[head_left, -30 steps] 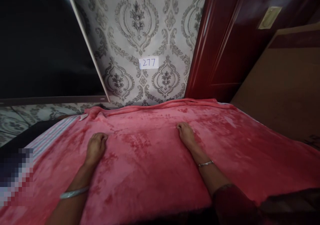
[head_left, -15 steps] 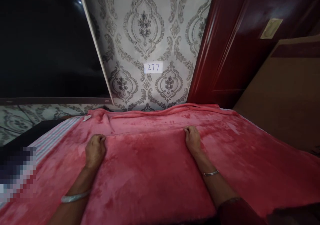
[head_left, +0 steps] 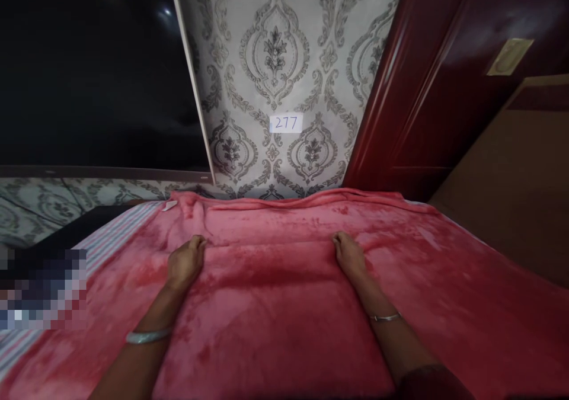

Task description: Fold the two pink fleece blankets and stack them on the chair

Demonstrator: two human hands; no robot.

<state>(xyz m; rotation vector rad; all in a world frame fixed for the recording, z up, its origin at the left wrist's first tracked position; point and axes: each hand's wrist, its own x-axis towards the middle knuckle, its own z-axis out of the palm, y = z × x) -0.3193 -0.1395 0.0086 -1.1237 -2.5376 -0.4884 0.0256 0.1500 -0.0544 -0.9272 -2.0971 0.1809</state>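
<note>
Two hands press on the red blanket (head_left: 284,305) spread across the bed: our left hand (head_left: 185,262) and right hand (head_left: 349,255), fingers curled, grip its folded edge. We should keep both level so the fold stays straight.
</note>
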